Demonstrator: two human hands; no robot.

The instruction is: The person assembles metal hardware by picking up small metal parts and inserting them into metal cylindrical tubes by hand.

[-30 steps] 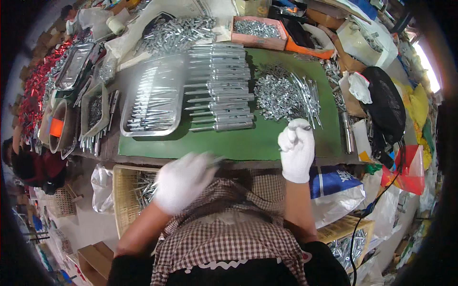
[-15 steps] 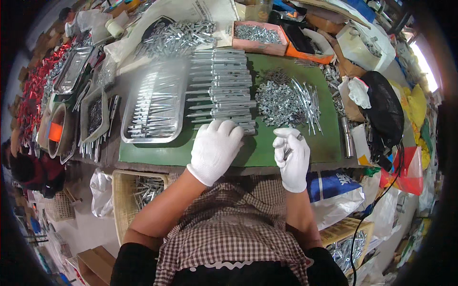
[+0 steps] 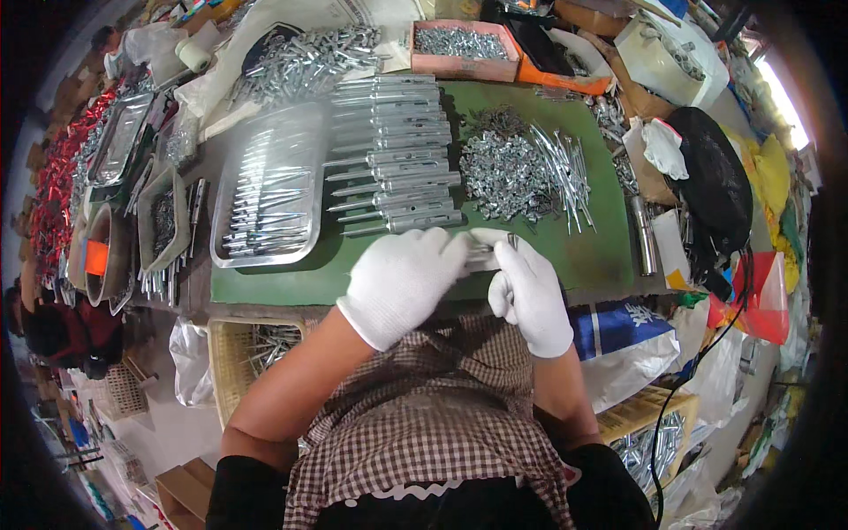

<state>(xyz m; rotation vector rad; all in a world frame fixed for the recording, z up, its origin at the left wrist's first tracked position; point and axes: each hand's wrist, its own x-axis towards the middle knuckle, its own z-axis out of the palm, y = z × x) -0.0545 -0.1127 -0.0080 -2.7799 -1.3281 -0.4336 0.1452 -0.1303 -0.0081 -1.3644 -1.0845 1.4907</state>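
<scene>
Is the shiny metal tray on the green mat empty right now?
No, the metal tray on the green mat holds a loose batch of slim silver metal pieces lying in it.

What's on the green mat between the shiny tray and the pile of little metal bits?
In the head view, a column of long metal rods, lying side by side, fills the stretch between the tray and the pile on the mat.

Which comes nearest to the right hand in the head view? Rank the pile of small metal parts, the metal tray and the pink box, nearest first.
From the right hand:
1. Pile of small metal parts, just beyond it on the green mat.
2. Metal tray, far to the left.
3. Pink box, at the table's far edge.
</scene>
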